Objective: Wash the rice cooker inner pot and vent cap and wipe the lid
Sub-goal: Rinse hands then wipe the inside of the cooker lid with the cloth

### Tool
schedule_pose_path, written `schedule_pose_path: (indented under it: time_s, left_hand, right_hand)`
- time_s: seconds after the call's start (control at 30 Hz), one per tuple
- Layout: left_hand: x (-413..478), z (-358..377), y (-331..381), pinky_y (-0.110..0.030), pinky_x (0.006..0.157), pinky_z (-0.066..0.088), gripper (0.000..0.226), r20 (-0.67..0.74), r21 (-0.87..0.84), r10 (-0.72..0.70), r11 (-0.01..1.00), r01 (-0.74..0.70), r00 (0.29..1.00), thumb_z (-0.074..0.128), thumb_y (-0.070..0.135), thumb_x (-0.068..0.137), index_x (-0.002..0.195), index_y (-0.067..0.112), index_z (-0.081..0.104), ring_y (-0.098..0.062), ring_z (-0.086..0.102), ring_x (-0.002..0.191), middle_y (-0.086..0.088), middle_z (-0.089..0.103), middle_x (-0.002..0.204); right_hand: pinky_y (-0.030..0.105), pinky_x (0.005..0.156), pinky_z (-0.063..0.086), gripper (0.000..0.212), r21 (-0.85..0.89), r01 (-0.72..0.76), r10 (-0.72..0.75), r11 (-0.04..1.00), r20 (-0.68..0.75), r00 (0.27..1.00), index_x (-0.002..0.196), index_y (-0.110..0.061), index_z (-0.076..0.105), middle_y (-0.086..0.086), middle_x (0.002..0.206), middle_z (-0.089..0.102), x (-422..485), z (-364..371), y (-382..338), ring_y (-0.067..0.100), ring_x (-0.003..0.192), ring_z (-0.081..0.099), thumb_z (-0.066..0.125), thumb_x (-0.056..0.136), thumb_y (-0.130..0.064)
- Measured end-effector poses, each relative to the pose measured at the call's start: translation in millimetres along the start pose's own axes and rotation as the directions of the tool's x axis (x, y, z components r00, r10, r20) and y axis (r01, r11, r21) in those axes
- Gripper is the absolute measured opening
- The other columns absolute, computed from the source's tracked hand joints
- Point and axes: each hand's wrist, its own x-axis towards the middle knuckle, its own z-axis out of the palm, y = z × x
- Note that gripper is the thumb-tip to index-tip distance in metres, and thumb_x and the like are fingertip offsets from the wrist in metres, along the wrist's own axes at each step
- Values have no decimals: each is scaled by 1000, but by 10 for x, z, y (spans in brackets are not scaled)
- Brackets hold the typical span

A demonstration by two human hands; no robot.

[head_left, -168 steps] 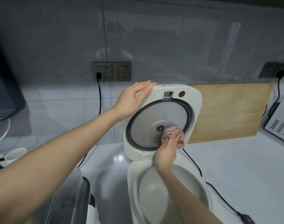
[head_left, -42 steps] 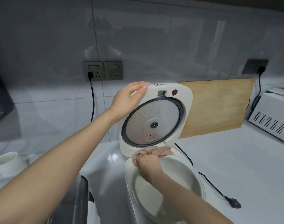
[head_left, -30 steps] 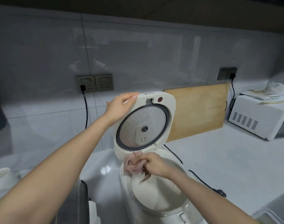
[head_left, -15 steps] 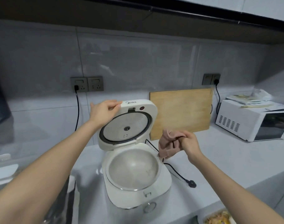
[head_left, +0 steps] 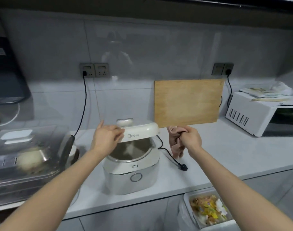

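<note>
On the white counter (head_left: 225,155), the left hand (head_left: 107,139), gripping its edge, has swung the cream plastic rice-cooker lid (head_left: 142,130) down, nearly shut over the steel inner pot (head_left: 130,150). The right hand (head_left: 190,140) clutches the crumpled pink cloth (head_left: 174,145) to the right, so wiping looks finished.

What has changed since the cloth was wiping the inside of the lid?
The white rice cooker lid has swung down from upright to partly closed under the left hand. The right hand has carried the pink cloth off the lid, out to the right above the white counter. Unchanged: left hand on the lid, cloth gripped, black plug lying loose.
</note>
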Motion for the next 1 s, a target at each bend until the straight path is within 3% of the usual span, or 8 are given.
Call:
schedule_pose_path:
  time_s: [0.1,0.2,0.27,0.37,0.53,0.63,0.8,1.0]
  left_hand:
    - [-219,89,125,-53,95,42,30,16,100,63,993,-64,998,46,23,81,81,15,75,-25,65,59,-2,70,75]
    - [-338,124,157,-52,95,43,25,67,173,126,976,-136,990,72,9,57,81,15,76,-24,65,59,-1,70,74]
    - [-448,206,161,-49,101,40,43,158,206,216,947,-246,964,79,4,38,80,14,75,-24,69,70,-2,72,80]
    - [-560,291,127,-42,110,20,47,179,210,339,904,-372,924,65,-1,48,92,9,75,-31,68,97,-6,71,106]
    - [-607,329,15,-39,94,46,77,349,141,371,887,-440,860,80,1,24,100,12,74,-21,67,103,1,71,110]
    - [-613,337,48,-35,93,46,60,409,117,433,848,-517,803,75,5,36,95,16,76,-17,68,100,5,72,105]
    - [-655,399,11,-34,112,25,60,352,109,527,798,-592,774,27,5,62,96,13,76,-20,67,101,3,72,105]
    - [-669,490,-11,-32,98,42,50,393,70,550,781,-620,737,51,7,53,94,15,77,-15,67,101,7,72,105]
  right_hand:
    - [31,86,47,48,-170,33,-37,985,-21,999,108,-29,69,-2,106,69,-25,43,55,25,102,61,41,77,-5]
    - [29,89,43,50,-228,51,-62,972,-39,997,119,-27,65,-1,122,64,-37,71,91,24,113,56,38,82,-4]
    - [30,91,43,50,-267,56,-66,962,-26,997,121,-25,63,0,126,62,-65,88,161,24,116,55,37,85,-4]
    - [28,89,41,54,-374,111,-120,921,-2,993,129,-30,58,0,130,60,-108,129,233,25,118,54,36,87,-4]
    - [24,79,36,62,-656,398,-202,641,356,912,138,-46,37,-3,119,64,-273,335,270,21,108,57,35,89,-8]
    - [26,80,41,43,-620,479,-160,621,498,852,118,-53,50,-10,90,61,-319,529,371,14,87,55,37,96,-18]
    - [31,77,39,55,-715,544,-105,438,561,821,142,-49,27,0,112,63,-299,635,450,20,104,57,34,96,-20]
    - [27,71,33,56,-717,522,-59,462,562,825,143,-47,26,-7,111,62,-330,688,460,17,104,56,36,95,-20]
